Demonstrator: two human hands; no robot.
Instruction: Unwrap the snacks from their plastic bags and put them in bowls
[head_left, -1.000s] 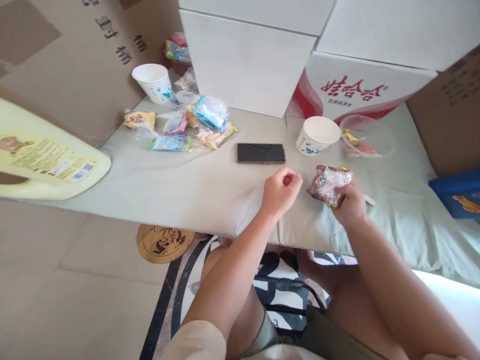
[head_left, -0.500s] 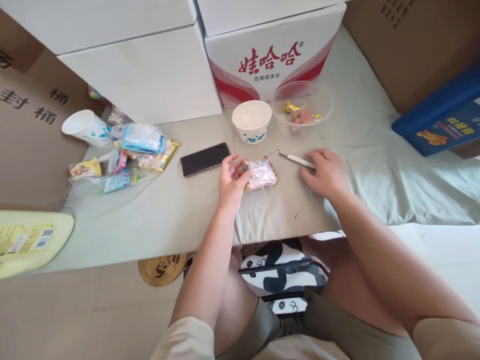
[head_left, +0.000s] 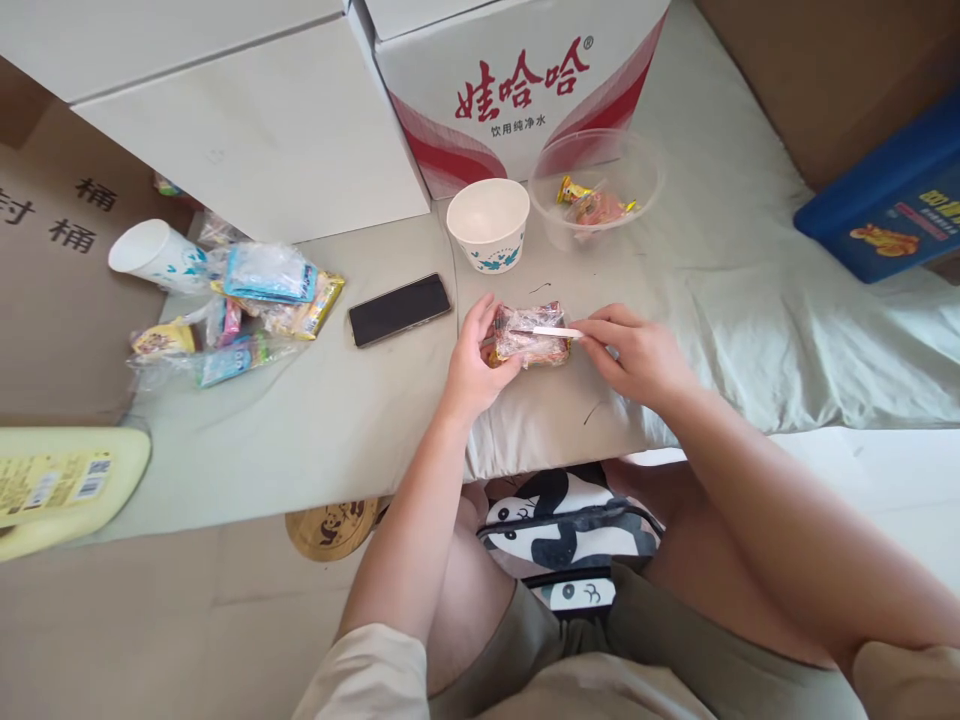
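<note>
A small packet in clear, crinkled plastic wrap [head_left: 534, 350], reddish with yellow at its edges, lies flat on the cloth-covered table in front of me. My left hand [head_left: 480, 355] grips its left side, the thumb along the near edge and fingers at the far left corner. Between the fingertips of my right hand [head_left: 637, 355] is a slim white-handled craft knife [head_left: 555, 332]. Its thin dark tip points left and lies over the top of the wrap; whether it has cut in, I cannot tell.
Beyond the packet stand a paper bowl [head_left: 489, 225] and a clear plastic bowl [head_left: 544, 215] with wrapped snacks. A phone [head_left: 399, 309] lies left of my hand. Farther left are a tipped paper cup [head_left: 154, 255] and several snack packets [head_left: 270, 273]. Boxes [head_left: 517, 100] line the back.
My right hand has lifted the craft knife from the table and brought it left over the packet. My left hand has closed more firmly around the packet's side. The view has shifted slightly.
</note>
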